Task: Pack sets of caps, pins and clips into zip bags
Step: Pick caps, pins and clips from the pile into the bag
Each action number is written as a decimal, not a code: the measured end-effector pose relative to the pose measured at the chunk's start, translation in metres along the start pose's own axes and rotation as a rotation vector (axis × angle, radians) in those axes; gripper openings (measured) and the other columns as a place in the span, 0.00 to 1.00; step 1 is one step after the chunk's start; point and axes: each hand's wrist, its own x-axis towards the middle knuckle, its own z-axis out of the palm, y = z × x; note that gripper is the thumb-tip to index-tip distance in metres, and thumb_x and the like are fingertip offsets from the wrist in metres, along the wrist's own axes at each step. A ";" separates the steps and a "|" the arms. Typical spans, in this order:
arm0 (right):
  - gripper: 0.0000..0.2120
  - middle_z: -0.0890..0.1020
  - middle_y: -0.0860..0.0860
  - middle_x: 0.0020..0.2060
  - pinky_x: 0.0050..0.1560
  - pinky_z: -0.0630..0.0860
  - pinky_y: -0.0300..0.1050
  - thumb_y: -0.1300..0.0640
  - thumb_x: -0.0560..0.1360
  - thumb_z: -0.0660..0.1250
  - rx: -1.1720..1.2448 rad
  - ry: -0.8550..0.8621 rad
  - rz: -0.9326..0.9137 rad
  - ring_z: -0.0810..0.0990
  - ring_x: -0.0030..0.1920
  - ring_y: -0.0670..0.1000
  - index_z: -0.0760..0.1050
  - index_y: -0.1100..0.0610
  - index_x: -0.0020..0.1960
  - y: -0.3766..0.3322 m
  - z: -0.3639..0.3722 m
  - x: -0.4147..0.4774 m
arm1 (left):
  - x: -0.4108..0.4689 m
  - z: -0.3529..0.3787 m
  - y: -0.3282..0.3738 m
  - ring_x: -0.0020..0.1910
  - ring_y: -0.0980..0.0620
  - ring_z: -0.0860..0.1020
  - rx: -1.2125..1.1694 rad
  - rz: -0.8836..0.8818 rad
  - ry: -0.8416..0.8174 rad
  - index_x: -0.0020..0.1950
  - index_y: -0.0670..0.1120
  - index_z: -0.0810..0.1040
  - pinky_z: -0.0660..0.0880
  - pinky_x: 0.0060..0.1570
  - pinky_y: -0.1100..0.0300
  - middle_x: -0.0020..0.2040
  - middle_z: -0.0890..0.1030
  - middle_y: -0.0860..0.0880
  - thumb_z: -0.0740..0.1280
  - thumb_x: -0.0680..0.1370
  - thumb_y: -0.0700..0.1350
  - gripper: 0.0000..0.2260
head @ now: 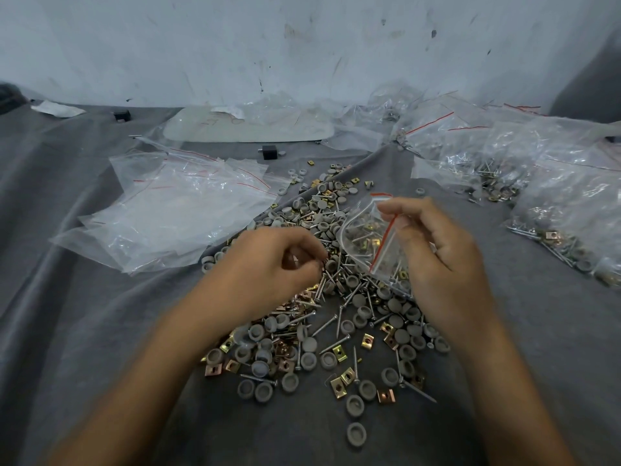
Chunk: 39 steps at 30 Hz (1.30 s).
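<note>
Packing workshop — scuffed wall (302, 45), grey cloth (67, 314) (hardware (358, 300) heaped), stacked zip bags (161, 216)

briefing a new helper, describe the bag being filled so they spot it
Start at the pile of loose parts on the grey cloth. Above it the right hand pinches one small zip bag. It alone is held, part filled; the other bags lie on the cloth.

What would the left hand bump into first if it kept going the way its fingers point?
Probably the zip bag that the right hand pinches, though depth is hard to judge.

Bare forearms (141, 348), left hand (268, 260), right hand (440, 253)
</note>
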 end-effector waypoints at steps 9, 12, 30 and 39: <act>0.11 0.83 0.39 0.53 0.51 0.74 0.32 0.55 0.83 0.60 -0.067 -0.167 -0.037 0.81 0.57 0.43 0.80 0.45 0.60 -0.002 0.004 -0.002 | 0.000 0.018 0.008 0.34 0.60 0.78 -0.217 0.094 0.184 0.53 0.60 0.82 0.76 0.33 0.61 0.43 0.84 0.60 0.70 0.80 0.47 0.07; 0.11 0.83 0.38 0.51 0.48 0.71 0.29 0.54 0.83 0.61 -0.102 -0.191 -0.056 0.81 0.54 0.42 0.80 0.45 0.60 -0.004 0.004 -0.002 | -0.001 0.021 0.008 0.38 0.61 0.80 -0.181 0.103 0.165 0.55 0.63 0.80 0.77 0.36 0.61 0.45 0.84 0.63 0.71 0.80 0.48 0.09; 0.12 0.83 0.37 0.55 0.55 0.74 0.33 0.56 0.84 0.61 -0.036 -0.005 -0.004 0.80 0.59 0.40 0.81 0.45 0.59 -0.001 0.002 -0.001 | -0.001 0.010 0.008 0.35 0.58 0.78 -0.058 0.059 0.243 0.48 0.59 0.79 0.73 0.34 0.62 0.41 0.81 0.62 0.70 0.79 0.51 0.02; 0.12 0.82 0.35 0.56 0.53 0.71 0.26 0.59 0.84 0.61 -0.033 0.033 -0.017 0.79 0.59 0.37 0.81 0.46 0.60 -0.002 0.002 0.000 | -0.014 0.026 0.018 0.44 0.64 0.78 0.305 0.122 -0.504 0.53 0.59 0.81 0.76 0.44 0.64 0.45 0.81 0.60 0.73 0.74 0.59 0.10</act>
